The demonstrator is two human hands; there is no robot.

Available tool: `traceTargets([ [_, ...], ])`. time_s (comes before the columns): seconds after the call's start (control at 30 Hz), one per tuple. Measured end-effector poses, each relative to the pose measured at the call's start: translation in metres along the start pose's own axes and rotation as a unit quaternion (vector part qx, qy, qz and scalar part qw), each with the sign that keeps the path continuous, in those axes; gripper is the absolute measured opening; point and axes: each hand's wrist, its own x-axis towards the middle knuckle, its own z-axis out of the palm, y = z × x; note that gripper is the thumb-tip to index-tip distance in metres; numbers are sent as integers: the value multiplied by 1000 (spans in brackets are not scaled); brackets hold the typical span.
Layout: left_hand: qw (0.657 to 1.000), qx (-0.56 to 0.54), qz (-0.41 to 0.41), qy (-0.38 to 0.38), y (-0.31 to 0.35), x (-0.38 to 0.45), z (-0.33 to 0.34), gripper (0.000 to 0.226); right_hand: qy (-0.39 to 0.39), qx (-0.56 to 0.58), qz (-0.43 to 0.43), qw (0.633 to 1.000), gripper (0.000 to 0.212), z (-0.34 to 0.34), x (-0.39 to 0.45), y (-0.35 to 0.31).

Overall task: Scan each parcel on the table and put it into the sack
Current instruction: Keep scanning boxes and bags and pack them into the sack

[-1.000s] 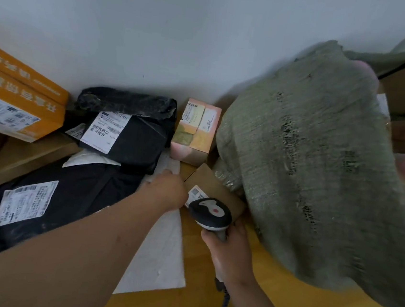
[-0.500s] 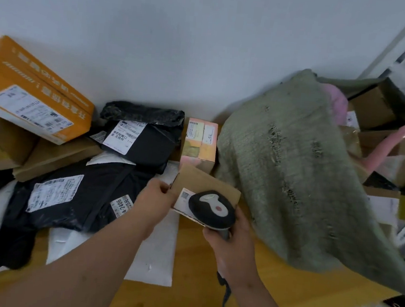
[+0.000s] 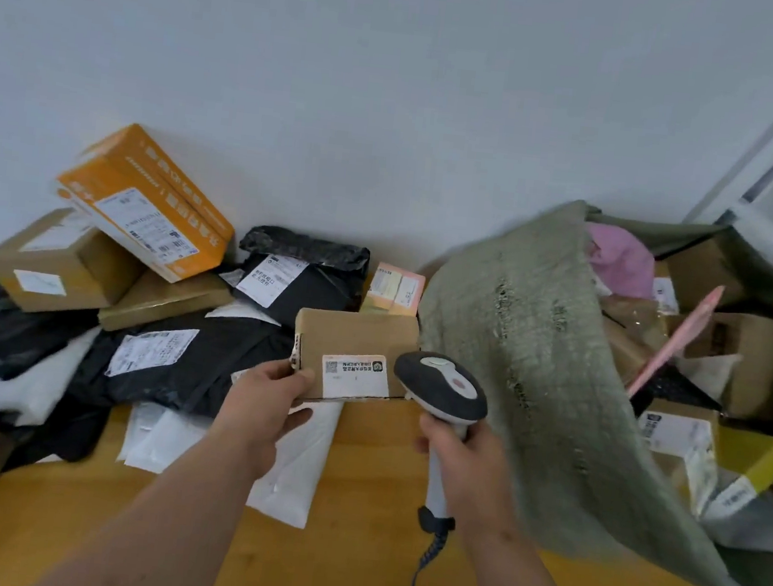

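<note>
A: Centre. The left hand [image 3: 263, 404] grips the near-left corner of a small brown cardboard parcel [image 3: 356, 337], thumb on its top face, fingers curled beneath. The parcel is lifted off the worktop [image 3: 348, 551], its white shipping label [image 3: 354, 375] facing up along the near edge.

B: And the other?

A: The right hand [image 3: 462, 463] is closed round the grey handle of a barcode scanner [image 3: 441, 389]. The scanner's dark head sits just beside the label's right edge, overlapping the parcel's near-right corner. Its coiled cable [image 3: 425, 564] drops toward the near edge of the frame.

B: The sack?

A: Right. A green woven sack [image 3: 535, 356] lies with its mouth open to the right; boxes and a pink bag [image 3: 617, 259] show inside. Its near flank hangs just beside the scanner hand.

B: Open room?

A: Bare wood runs along the near edge of the worktop, below both forearms. Behind the held parcel a pink-and-yellow box [image 3: 394, 289] stands against the wall [image 3: 395, 103].

B: Left side?

A: Crowded. An orange box [image 3: 145, 205] leans tilted on a brown carton [image 3: 58, 263]; black poly mailers [image 3: 186, 362] and white mailers [image 3: 299, 465] overlap across the worktop, and one white mailer lies under the left hand.
</note>
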Motion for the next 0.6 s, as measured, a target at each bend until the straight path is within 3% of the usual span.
traceTargets([
  [0.33, 997, -44, 46, 35, -5, -39, 14, 14, -23, 3, 16, 1000, 8, -26, -15, -11],
  [0.6, 995, -99, -6, 27, -5, -67, 18, 52, -22, 26, -38, 999, 15, -37, -30, -28],
])
